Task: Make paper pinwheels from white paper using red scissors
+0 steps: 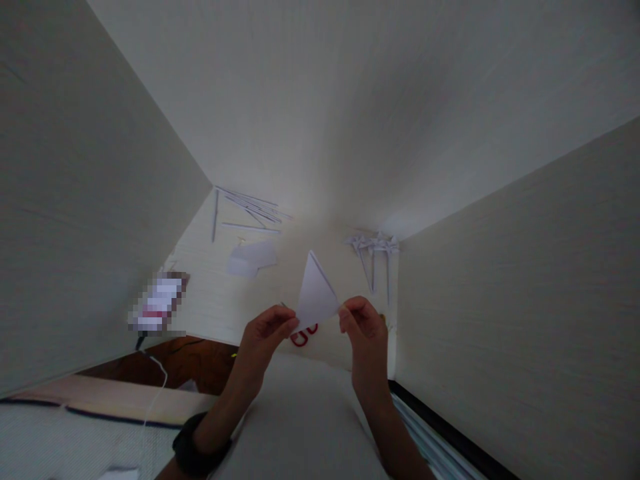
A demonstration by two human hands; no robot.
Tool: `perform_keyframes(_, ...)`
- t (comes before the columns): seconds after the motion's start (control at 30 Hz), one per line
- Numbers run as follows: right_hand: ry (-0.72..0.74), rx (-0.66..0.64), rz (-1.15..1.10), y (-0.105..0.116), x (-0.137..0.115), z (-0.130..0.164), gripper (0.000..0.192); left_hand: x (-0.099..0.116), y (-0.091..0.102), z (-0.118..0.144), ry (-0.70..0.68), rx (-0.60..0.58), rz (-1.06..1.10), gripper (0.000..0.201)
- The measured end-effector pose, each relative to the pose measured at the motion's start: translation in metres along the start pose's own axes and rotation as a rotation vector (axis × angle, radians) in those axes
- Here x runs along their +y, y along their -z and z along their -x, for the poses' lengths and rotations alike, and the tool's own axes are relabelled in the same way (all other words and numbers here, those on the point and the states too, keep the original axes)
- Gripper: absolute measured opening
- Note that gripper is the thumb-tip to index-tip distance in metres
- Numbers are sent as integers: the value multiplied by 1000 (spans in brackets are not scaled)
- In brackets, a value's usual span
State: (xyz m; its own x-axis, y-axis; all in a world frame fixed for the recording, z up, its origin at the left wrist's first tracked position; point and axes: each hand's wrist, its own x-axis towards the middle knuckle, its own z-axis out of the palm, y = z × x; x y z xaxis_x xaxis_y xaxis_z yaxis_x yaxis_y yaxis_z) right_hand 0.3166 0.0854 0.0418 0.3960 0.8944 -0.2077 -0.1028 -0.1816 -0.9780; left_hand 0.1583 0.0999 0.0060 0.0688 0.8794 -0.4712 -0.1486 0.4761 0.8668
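Note:
A white sheet of paper folded into a triangle [316, 293] is held up in front of me, its tip pointing away. My left hand [270, 330] pinches its lower left corner between thumb and fingers. On the other side my right hand [363, 323] pinches the right corner. A narrow folded strip runs along the triangle's right edge. Below the paper, partly covered by it, lie the red handles of scissors [300, 338]; their blades are mostly hidden.
Thin white paper sticks [255, 207] lie at the back left, with loose paper pieces [253, 258] nearer. Folded paper flowers on stems [373, 245] are at the back right. A phone [160, 303] with a white cable [163, 370] rests at the left. Walls enclose the white tabletop [215, 293].

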Motion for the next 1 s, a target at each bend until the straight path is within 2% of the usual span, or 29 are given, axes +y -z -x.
perform_keyframes(0.73, 17, 4, 33, 1, 2, -2, 16, 11, -1, -1, 30, -47, -10, 13)
perform_keyframes(1.0, -10, -133, 123, -2, 7, 7, 13, 8, -1, 1, 81, -102, 23, 18)
